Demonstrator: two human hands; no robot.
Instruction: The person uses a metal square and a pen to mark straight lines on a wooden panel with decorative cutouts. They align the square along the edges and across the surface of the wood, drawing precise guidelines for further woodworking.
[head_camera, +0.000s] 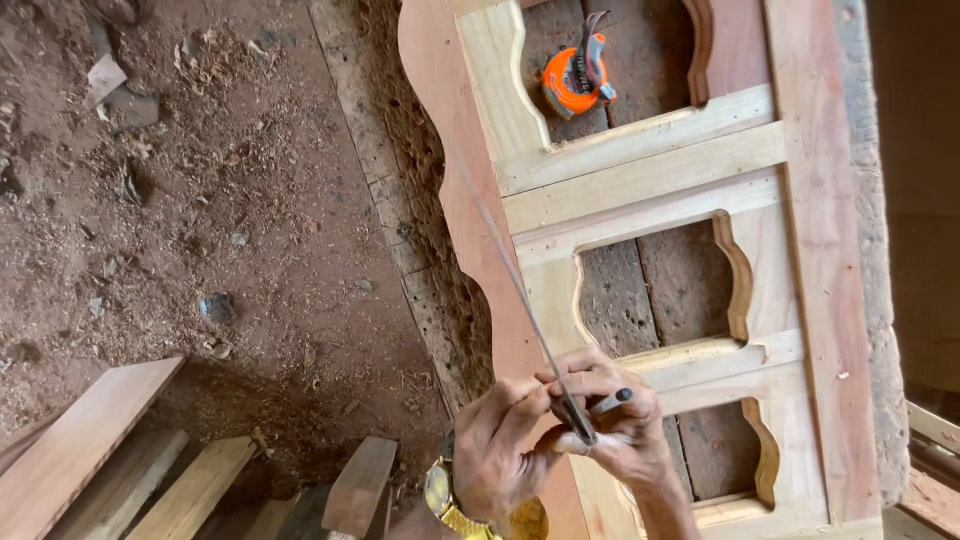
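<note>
Gripping a thin metal rod (520, 290) with both hands, my left hand (500, 450) and right hand (620, 425) clamp its lower end over the carved wooden frame's (640, 170) near-left edge; an orange tape measure (577, 80) lies at the workbench's far end.

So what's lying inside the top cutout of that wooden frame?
An orange tape measure rests on the dark bench planks showing through the wooden frame; the opening's upper part is out of view.

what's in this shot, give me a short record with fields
setting: workshop, dirt floor strewn with sawdust
workpiece: carved wooden frame with shaped openings, lying flat
left hand: wears a gold watch, pinching a thin metal strip with the other hand
right hand: holds a dark pen, fingers on the strip
nearby: orange tape measure seen through the top opening; planks lower left
</note>
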